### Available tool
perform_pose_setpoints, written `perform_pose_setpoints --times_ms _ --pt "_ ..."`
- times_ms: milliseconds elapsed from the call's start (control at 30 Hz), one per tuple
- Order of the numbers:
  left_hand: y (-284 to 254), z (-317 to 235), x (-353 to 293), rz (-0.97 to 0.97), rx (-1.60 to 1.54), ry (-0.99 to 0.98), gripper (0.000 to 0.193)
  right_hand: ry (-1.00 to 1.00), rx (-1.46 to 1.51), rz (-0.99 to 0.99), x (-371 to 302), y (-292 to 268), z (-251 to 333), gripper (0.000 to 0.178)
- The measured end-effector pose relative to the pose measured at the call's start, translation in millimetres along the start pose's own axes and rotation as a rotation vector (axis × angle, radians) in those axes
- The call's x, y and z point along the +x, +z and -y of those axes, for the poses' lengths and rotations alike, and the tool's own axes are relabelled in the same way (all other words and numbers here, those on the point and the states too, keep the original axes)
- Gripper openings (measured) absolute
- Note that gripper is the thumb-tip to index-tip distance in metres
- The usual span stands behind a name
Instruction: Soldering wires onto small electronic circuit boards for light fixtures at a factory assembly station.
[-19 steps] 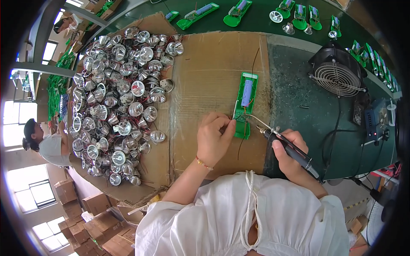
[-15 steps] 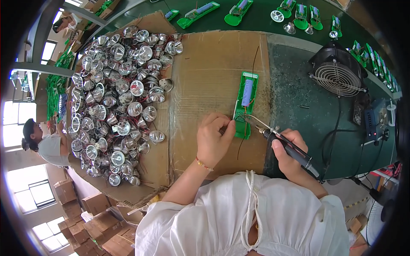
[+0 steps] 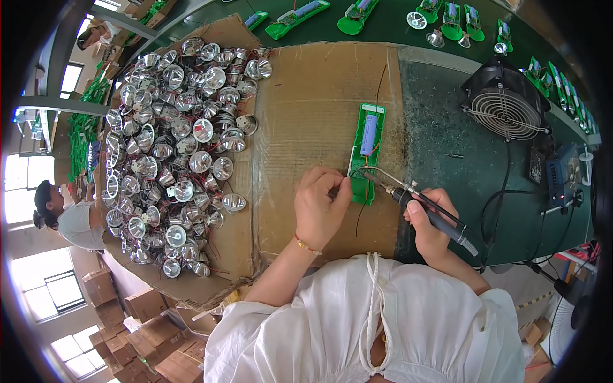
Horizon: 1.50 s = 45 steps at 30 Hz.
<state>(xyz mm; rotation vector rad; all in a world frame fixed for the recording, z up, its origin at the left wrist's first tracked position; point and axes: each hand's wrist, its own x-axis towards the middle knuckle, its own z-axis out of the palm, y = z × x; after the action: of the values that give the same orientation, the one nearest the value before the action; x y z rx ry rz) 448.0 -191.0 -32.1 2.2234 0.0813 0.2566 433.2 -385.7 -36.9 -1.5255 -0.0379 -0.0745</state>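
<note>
A green plastic housing (image 3: pixel 363 189) with a cylindrical blue battery (image 3: pixel 369 134) inside lies lengthwise on the cardboard. At its lower left edge is my left hand (image 3: pixel 324 203), thumb and forefinger pinched together; whatever they hold is too small to tell. My right hand (image 3: pixel 434 220) is wrapped round a soldering iron (image 3: pixel 440 223) with a curved metal feed tube (image 3: pixel 385 175) along it. The iron's tip points into the lower part of the housing, among thin wires. Whether the tip touches anything there cannot be told.
Many silvery lamp reflectors (image 3: pixel 183 191) with red wires are heaped on cardboard (image 3: pixel 306 83) at the left. A black fan (image 3: pixel 504 112) and a blue control box (image 3: pixel 565 179) with cables stand at the right. More green housings (image 3: pixel 354 18) line the far side. Another person (image 3: pixel 73 217) is at far left.
The soldering iron's tip has shifted slightly left and away from me, further into the housing. My left hand keeps its pinch in nearly the same place.
</note>
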Motion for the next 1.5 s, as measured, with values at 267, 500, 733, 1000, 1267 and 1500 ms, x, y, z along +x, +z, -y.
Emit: perform_pose_setpoints --times_ms 267,500,733,1000,1267,1500 --pt "-1 0 1 0.016 0.024 0.037 0.008 -0.039 -0.030 0.022 -2 -9 2 0.014" --pt "-2 -1 -4 -0.019 -0.067 -0.058 0.008 -0.031 -0.019 0.041 -3 -12 7 0.013" --pt "-5 -2 -5 0.063 0.059 0.150 0.005 -0.048 -0.078 0.106 -2 -16 9 0.013" --pt "-12 -4 17 0.294 0.169 0.168 0.012 -0.040 -0.066 0.089 -5 -17 6 0.014" --pt "-12 -4 26 0.383 0.191 0.152 0.012 -0.024 -0.114 0.082 -3 -16 6 0.014" --pt "-15 -4 35 0.476 0.174 0.091 0.014 -0.064 -0.123 0.130 0 -16 12 0.014"
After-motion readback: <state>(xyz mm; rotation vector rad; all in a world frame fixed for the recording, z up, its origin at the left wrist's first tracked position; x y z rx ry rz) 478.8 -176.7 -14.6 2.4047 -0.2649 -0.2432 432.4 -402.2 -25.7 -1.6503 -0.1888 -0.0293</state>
